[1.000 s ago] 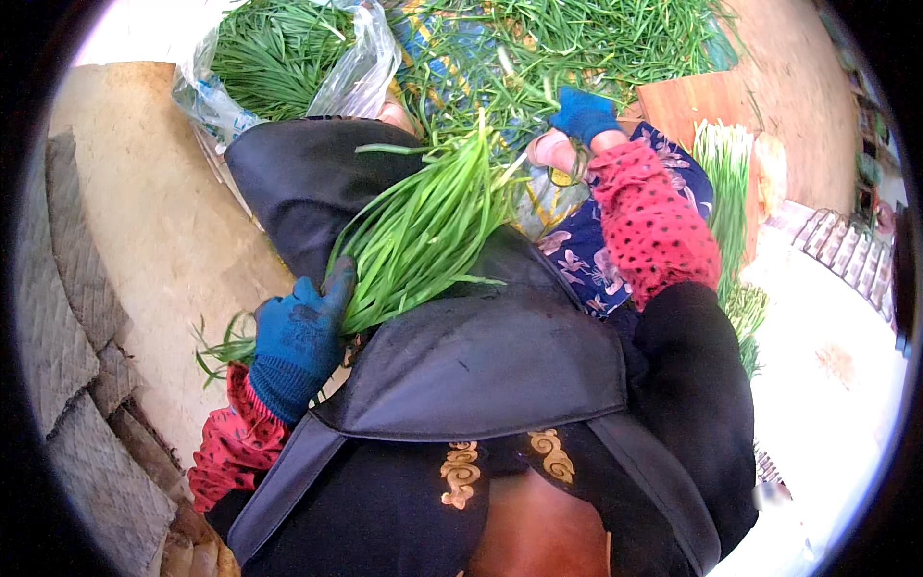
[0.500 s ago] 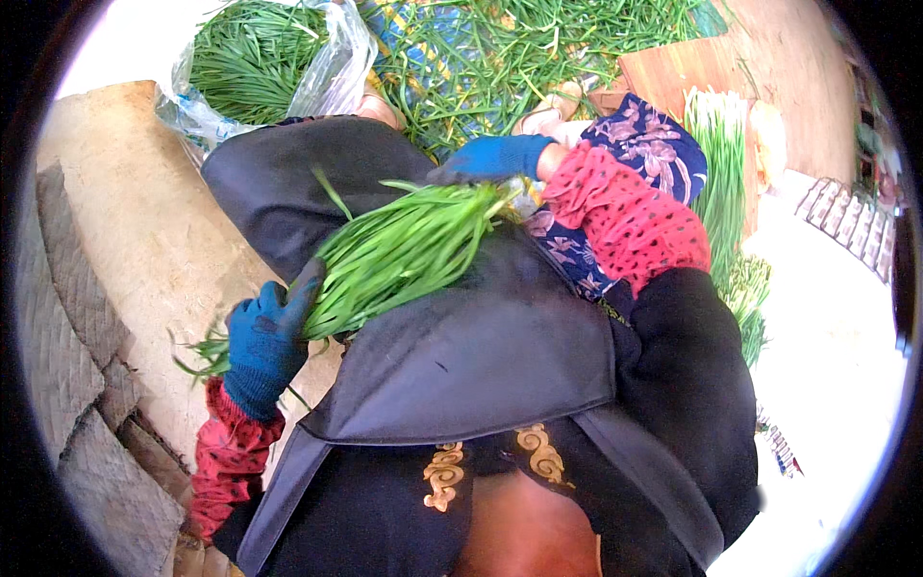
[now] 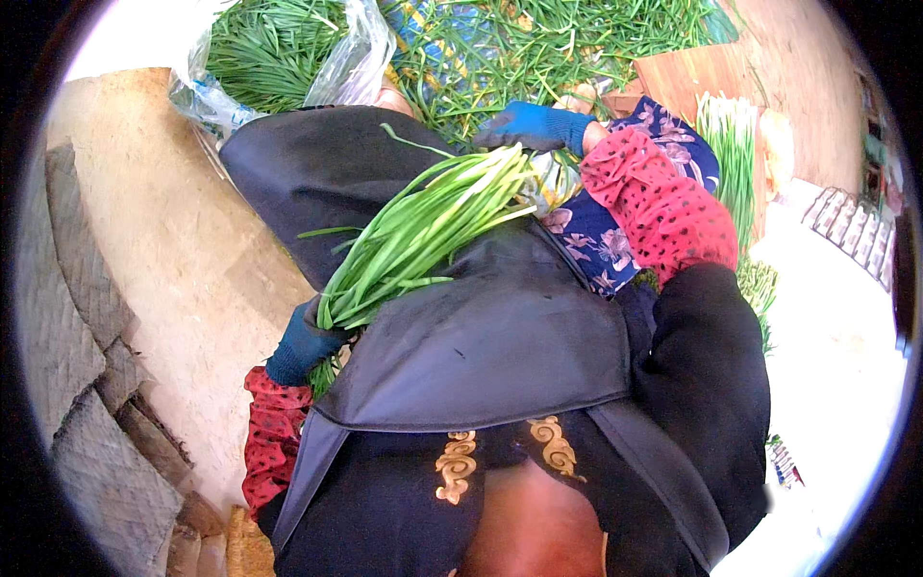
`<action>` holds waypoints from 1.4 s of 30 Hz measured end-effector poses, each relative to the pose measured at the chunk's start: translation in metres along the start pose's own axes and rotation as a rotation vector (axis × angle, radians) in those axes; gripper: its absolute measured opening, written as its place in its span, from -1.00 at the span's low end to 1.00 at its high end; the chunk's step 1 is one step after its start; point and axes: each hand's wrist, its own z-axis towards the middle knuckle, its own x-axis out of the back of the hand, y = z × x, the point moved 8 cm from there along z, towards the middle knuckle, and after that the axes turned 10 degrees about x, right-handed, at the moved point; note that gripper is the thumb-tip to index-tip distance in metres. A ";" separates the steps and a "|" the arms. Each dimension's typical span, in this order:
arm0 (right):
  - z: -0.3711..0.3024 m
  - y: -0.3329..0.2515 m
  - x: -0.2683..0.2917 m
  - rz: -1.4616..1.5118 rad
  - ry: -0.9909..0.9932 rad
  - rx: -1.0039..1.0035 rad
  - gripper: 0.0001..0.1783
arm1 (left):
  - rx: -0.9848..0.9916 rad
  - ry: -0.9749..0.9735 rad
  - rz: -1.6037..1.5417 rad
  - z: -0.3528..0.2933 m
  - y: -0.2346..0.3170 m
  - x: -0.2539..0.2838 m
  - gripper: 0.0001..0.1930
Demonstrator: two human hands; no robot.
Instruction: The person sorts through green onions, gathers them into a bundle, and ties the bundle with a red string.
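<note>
A bunch of garlic chives (image 3: pixel 423 226), green leaves with pale stem ends, lies slantwise across the dark apron (image 3: pixel 481 327) on my lap. My left hand (image 3: pixel 310 338), in a blue knit glove with a dark palm, is closed round the leafy end at the lower left. Some leaf tips hang below that hand. My right hand (image 3: pixel 534 127), in a matching glove, is just beyond the pale stem ends, back upward. Its fingers stretch to the left and seem to hold nothing; the fingertips are partly hidden.
A clear plastic bag (image 3: pixel 356 58) full of chives stands at the far left. Loose chives (image 3: pixel 558 48) cover a blue sheet ahead. Pale-stemmed chives (image 3: pixel 726 144) lie at the right beside a wooden board (image 3: pixel 687 77). Grey quilted mats (image 3: pixel 106 481) lie at the left.
My left hand has drawn down and nearer my body, gripping the leaf end. My right hand has moved slightly right and away from the bunch. The pale stem ends now show more.
</note>
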 end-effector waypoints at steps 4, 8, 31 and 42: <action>-0.028 0.014 0.030 -0.358 0.124 0.222 -0.63 | -0.047 -0.003 -0.036 -0.005 0.002 0.001 -0.49; -0.116 0.076 0.097 -0.093 0.442 -0.445 -0.66 | 0.095 -0.001 -0.241 -0.010 -0.034 0.005 -0.47; 0.009 -0.056 -0.015 1.034 0.305 -0.298 -0.37 | -0.133 0.220 -0.431 0.008 -0.025 0.068 -0.57; -0.090 0.023 0.063 0.614 0.678 -0.373 -0.73 | -0.027 0.185 -0.522 0.018 -0.036 0.063 -0.54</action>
